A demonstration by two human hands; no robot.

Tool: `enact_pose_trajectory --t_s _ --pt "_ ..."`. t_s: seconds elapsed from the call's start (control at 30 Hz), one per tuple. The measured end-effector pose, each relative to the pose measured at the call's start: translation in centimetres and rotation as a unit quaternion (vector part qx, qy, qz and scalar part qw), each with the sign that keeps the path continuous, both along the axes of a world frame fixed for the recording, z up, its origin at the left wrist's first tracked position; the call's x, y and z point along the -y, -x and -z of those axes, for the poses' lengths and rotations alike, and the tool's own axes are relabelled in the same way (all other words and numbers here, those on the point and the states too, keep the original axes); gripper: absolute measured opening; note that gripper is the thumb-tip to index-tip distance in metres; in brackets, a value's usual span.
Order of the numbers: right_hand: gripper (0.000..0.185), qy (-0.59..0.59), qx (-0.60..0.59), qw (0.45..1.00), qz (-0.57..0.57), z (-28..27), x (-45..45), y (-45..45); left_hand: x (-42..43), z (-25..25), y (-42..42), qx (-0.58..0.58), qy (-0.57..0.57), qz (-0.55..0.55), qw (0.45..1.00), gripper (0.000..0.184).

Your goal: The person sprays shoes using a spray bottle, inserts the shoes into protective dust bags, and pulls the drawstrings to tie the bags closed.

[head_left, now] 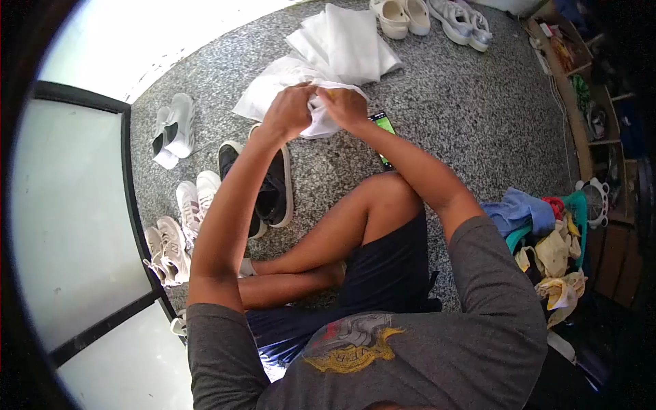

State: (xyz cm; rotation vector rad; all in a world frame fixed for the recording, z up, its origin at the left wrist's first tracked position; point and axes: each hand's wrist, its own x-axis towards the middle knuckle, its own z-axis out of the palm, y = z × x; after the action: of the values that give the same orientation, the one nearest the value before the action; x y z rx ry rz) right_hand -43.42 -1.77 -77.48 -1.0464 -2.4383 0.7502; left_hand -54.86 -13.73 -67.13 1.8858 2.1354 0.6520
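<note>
A thin white bag lies gathered on the speckled floor ahead of me. My left hand is closed on its near edge, and my right hand grips the same bag just beside it, the two almost touching. Something yellowish shows at the fingers of my right hand, too small to make out. Beyond my hands, more folded white sheets or bags are spread out. A phone with a green screen lies partly under my right forearm. Black shoes stand near my left forearm, partly hidden by it.
Pale shoes and grey-white sneakers line the left side by a framed panel. White-and-black shoes stand farther up. Cream clogs and sneakers are at the top. A basket of cloths and shelves stand right.
</note>
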Motion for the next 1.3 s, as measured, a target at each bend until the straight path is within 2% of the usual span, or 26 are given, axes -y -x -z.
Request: enact_pose_trajectory --t_s 0.07,0.1,0.13,0.17,0.2,0.27,0.3,0.37,0.4,0.43,0.5,0.53,0.57,0.6,0.63,0.73,0.8,0.83,0.9,0.97,1.07,1.13,1.17,1.23,1.27,1.3 --pt "0.06 0.058 -0.074 0.993 -0.078 0.9 -1.1 -0.8 0.5 -1.2 -0.5 0.036 0.043 -0.01 0.998 0.059" --pt "0.05 0.153 -0.05 0.978 -0.132 -1.7 -0.6 -2.7 1.2 -0.4 -0.5 0.01 0.007 -0.005 1.0 0.067" --pt "0.037 0.145 -0.162 0.953 -0.211 -0.9 -0.4 -4.8 2.1 -1.8 -1.8 -0.008 0.072 -0.041 0.997 0.07" --pt "0.029 0.245 -0.148 0.935 -0.212 0.8 -1.1 -7.3 2.5 1.9 -0.7 -0.148 0.06 0.044 0.986 0.072" --pt "0.024 0.375 -0.145 0.906 -0.136 -1.0 -0.8 -10.4 4.0 -0.7 -2.6 -0.1 0.139 0.002 0.985 0.07" --pt "0.025 0.203 -0.238 0.95 0.018 7.3 -4.3 -15.9 8.2 -2.6 -5.0 -0.07 0.12 0.016 0.99 0.068" --pt "0.023 0.238 -0.288 0.924 0.075 5.4 -3.7 -18.1 10.3 -3.6 -6.3 -0.046 0.129 0.004 0.991 0.064" --pt "0.028 0.12 -0.308 0.936 0.121 11.9 -7.2 -23.2 16.0 -2.4 -7.4 0.0 0.014 0.002 1.0 0.061" --pt "0.029 0.022 -0.211 0.966 0.146 10.9 -6.5 -25.0 19.1 -2.5 -7.6 0.056 0.026 -0.008 0.998 0.057" --pt "0.028 0.033 -0.253 0.95 0.181 15.3 -8.7 -26.8 22.0 -3.0 -7.5 0.113 0.034 -0.02 0.993 0.054" --pt "0.031 0.015 -0.25 0.949 0.19 17.0 -8.9 -29.4 28.8 -5.2 -4.5 0.2 0.225 -0.018 0.953 0.05" --pt "0.033 0.019 -0.26 0.942 0.213 15.0 -8.0 -29.3 33.0 -7.4 -1.2 0.16 0.261 0.067 0.95 0.051" --pt "0.033 0.016 -0.264 0.944 0.199 14.5 -7.7 -28.8 36.7 -11.5 3.0 0.201 0.488 0.007 0.849 0.052" --pt "0.033 0.047 -0.25 0.936 0.243 14.1 -7.6 -29.1 40.0 -17.5 7.0 0.203 0.528 -0.14 0.813 0.048" --pt "0.034 0.074 -0.235 0.925 0.289 13.7 -7.7 -29.5 43.2 -23.0 10.1 0.139 0.499 -0.23 0.824 0.051" --pt "0.041 0.074 -0.187 0.937 0.286 12.3 -7.5 -29.7 49.6 -39.6 10.6 -0.136 0.159 -0.424 0.881 0.061" --pt "0.063 -0.041 -0.093 0.959 0.264 13.7 -9.7 -30.0 50.0 -47.0 6.4 -0.21 0.007 -0.432 0.877 0.07" --pt "0.092 -0.247 0.014 0.922 0.297 19.6 -15.4 -30.3 49.4 -48.6 3.4 -0.238 -0.002 -0.357 0.903 0.067" --pt "0.106 -0.026 -0.236 0.91 0.34 11.7 -9.6 -28.5 48.1 -47.2 -1.4 -0.259 0.01 -0.354 0.899 0.067" --pt "0.091 -0.117 -0.224 0.909 0.331 4.2 -5.1 -26.7 47.6 -41.5 -4.9 -0.138 0.009 -0.187 0.973 0.057" --pt "0.073 -0.255 -0.255 0.911 0.201 -0.3 -3.8 -22.9 44.3 -33.7 -10.3 -0.058 0.121 0.031 0.991 0.047" --pt "0.066 -0.163 -0.199 0.965 0.056 -3.3 -3.6 -20.2 41.7 -27.5 -10.7 -0.054 0.177 0.089 0.979 0.051" --pt "0.063 -0.072 -0.157 0.984 -0.036 -4.5 -3.3 -18.5 39.7 -23.4 -10.2 -0.047 0.198 0.09 0.975 0.058" --pt "0.078 -0.156 -0.003 0.97 -0.185 -5.0 -2.1 -15.8 33.7 -15.5 -9.0 0.063 0.168 0.062 0.982 0.071" --pt "0.086 -0.152 0.055 0.974 -0.157 -5.0 0.2 -14.1 26.8 -7.2 -8.3 0.355 0.196 -0.078 0.911 0.079" --pt "0.094 -0.147 0.11 0.974 -0.135 -5.0 2.5 -12.5 23.8 -4.1 -8.8 0.387 0.198 -0.173 0.884 0.092"
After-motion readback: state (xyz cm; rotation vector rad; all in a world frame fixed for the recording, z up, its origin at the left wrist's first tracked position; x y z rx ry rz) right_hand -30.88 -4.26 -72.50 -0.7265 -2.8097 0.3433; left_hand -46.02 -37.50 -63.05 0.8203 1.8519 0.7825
